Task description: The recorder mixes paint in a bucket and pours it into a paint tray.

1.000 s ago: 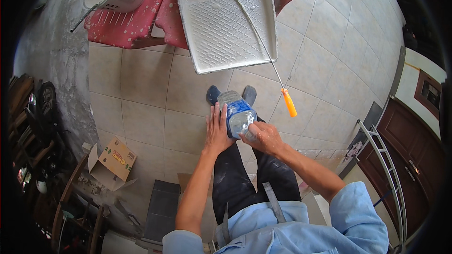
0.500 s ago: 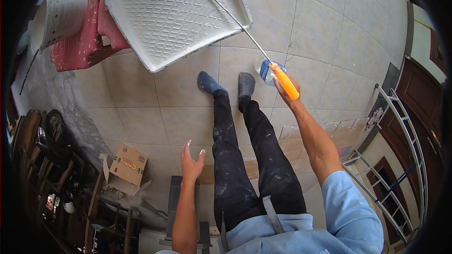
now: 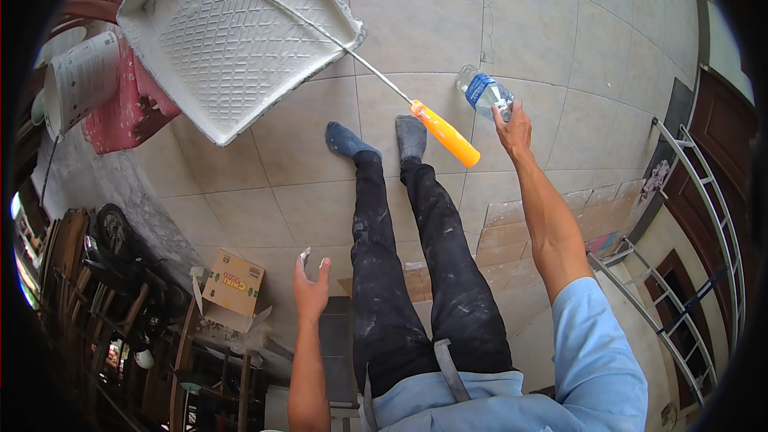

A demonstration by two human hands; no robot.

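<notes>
My right hand [image 3: 514, 130] grips the lower end of a clear plastic bottle [image 3: 499, 94] with a blue label. To its left, a paint roller [image 3: 446, 134] with an orange handle lies with its metal rod across the rim of a paint tray [image 3: 282, 93]. The roller's head end is at the top edge, partly cut off. White paint coats the tray's ridged bed. My left hand [image 3: 310, 288] hangs in the air near my left leg, fingers apart, holding nothing. White paint marks its fingertips.
A paint-spattered red plastic chair [image 3: 128, 116] stands under the tray. Left of it is a white bucket [image 3: 82, 80]. A cardboard box [image 3: 234, 282] sits at lower left near a motorcycle [image 3: 116, 260] and timber. On the right stands a metal ladder [image 3: 712, 200]. Tiles cover the floor.
My right hand has moved slightly right with the bottle, which now shows clear of the orange handle. The tray and roller appear farther left in view. My left hand stays open.
</notes>
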